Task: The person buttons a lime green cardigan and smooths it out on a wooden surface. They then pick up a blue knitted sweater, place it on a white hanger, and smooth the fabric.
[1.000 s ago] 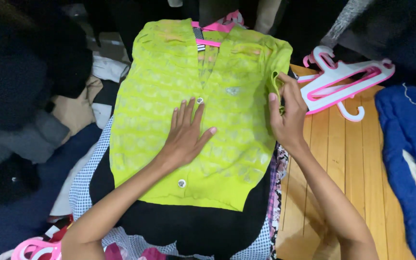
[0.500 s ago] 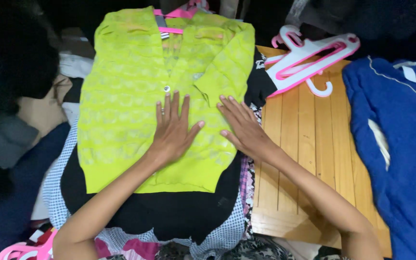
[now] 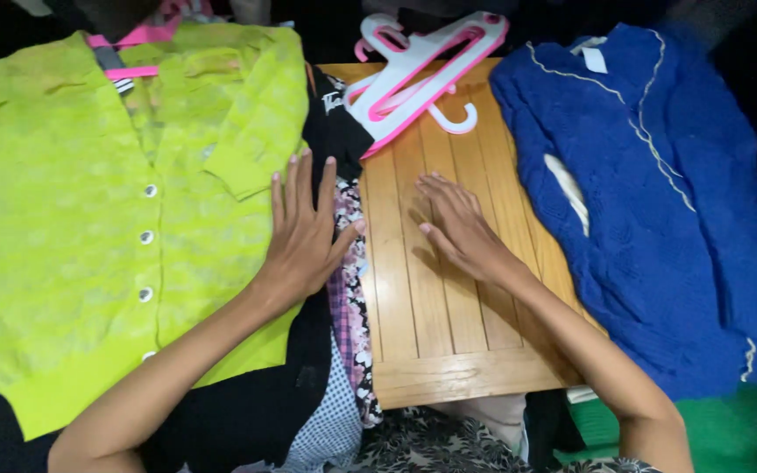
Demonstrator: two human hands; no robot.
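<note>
While the left hand [image 3: 304, 236] lay flat with its fingers [image 3: 295, 188] spread wide and holding nothing, its palm pressed the right edge of a lime-green cardigan [image 3: 124, 219]. That cardigan lay face up and buttoned, with a row of white buttons [image 3: 145, 236] down its front, on top of a pile of other clothes: a black garment [image 3: 247, 412] beneath it, and checked and flowered fabrics [image 3: 350, 307] showing at the pile's right side. One sleeve was folded in across the chest, its cuff just above the left fingertips. A pink hanger [image 3: 133, 39] sat in the neck of the cardigan.

The right hand [image 3: 462, 232] rested open and empty on the bare slats of the wooden counter [image 3: 431, 324], fingers loosely apart, clear of any garment. Beyond it, at the far edge of the counter, lay a bundle of pink-and-white hangers [image 3: 422, 74]. To the right, a blue knitted sweater [image 3: 650, 201] was spread out, draping over the counter's side.

The cardigan looked thin, light and limp, an openwork knit that would sag and stretch if lifted by one point and could snag on a nail. It would likely handle best taken at the shoulders or along both side seams, or slid flat under the palms.
</note>
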